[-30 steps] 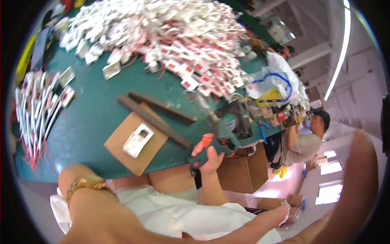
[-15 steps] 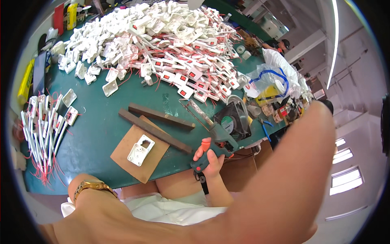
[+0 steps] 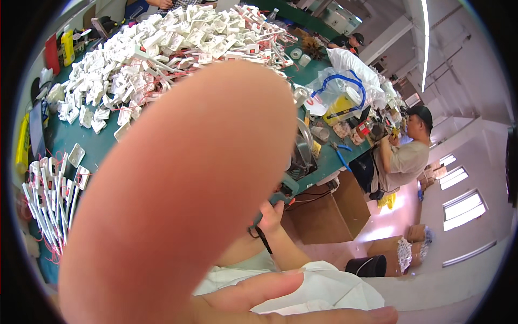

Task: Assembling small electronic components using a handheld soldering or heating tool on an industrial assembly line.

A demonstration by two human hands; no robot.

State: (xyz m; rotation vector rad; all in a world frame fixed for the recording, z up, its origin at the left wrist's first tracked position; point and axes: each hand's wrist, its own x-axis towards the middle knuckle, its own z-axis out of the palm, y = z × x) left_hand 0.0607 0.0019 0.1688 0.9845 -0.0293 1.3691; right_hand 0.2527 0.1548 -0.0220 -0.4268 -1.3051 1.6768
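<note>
My left hand is raised very close to the camera. One large blurred finger covers the middle of the view, while other fingers stretch out along the lower edge, apart and holding nothing. Beyond it, my right hand grips the handle of a grey-green soldering gun by the table's near edge. The gun's front end is hidden behind my left finger. Across the far side of the table lies a large heap of white plastic switch housings, some with red switches and red wires.
At left stands a bundle of white strips with red wires. Right of centre are a black fan, blue-handled pliers and a clear bag. A co-worker sits at right, beyond a cardboard box.
My left hand has swung across the view, now hiding the board, the white housing and the bars. The view has shifted right, bringing in the co-worker. My right hand keeps the soldering gun.
</note>
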